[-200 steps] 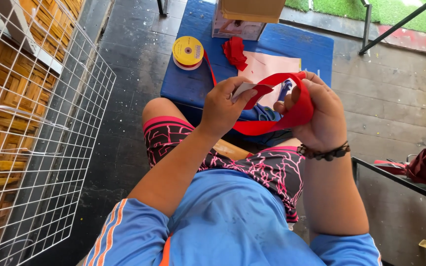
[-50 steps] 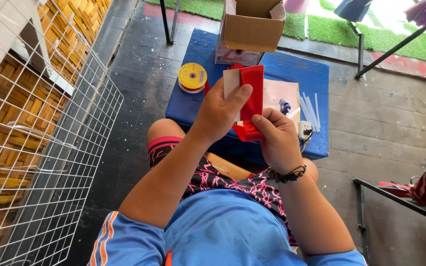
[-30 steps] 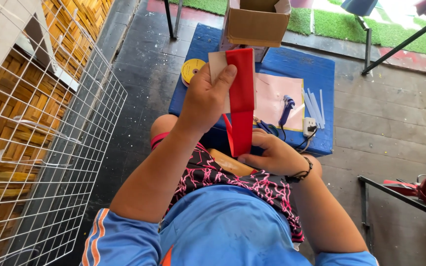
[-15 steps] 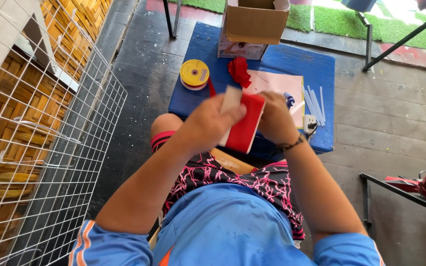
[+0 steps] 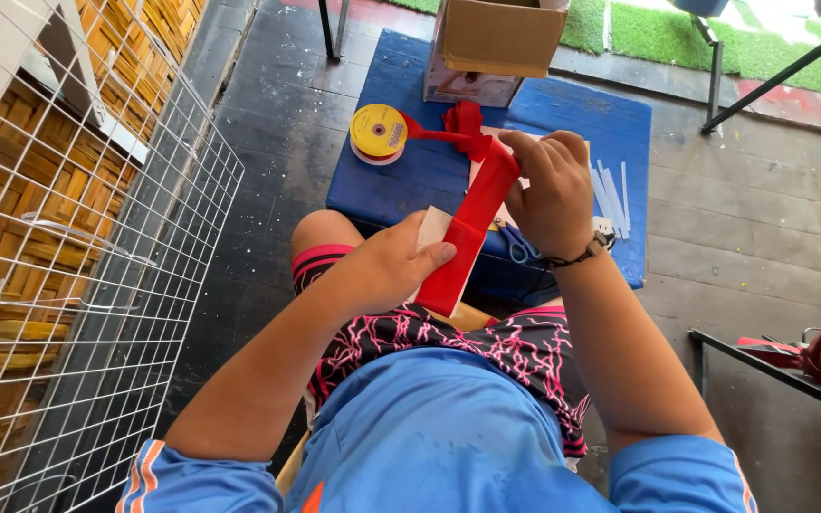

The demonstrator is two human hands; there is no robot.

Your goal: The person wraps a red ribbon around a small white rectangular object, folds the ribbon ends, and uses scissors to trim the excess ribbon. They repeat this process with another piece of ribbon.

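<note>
Red ribbon (image 5: 472,223) (both hands gripping)

An informal outdoor craft workspace is suggested: a low blue table (image 5: 410,180) on dark concrete at centre, a white wire grid panel (image 5: 78,285) at left, artificial grass (image 5: 677,38) at upper right.

— What is held over the blue table (image 5: 410,180)?

— A red ribbon (image 5: 472,223) is stretched taut on a slant, wrapped lengthwise around a pale card (image 5: 432,231) (only its upper corner is seen).

— And where is it gripped?

— Its lower end is pinched with the card by the left hand (image 5: 387,271), off the table's near edge; its upper end is clasped by the right hand (image 5: 553,195) above the table.

— Does it run on?

— A bunched red strand is led from there to the yellow spool (image 5: 378,133), lying flat on the table's left part.
</note>
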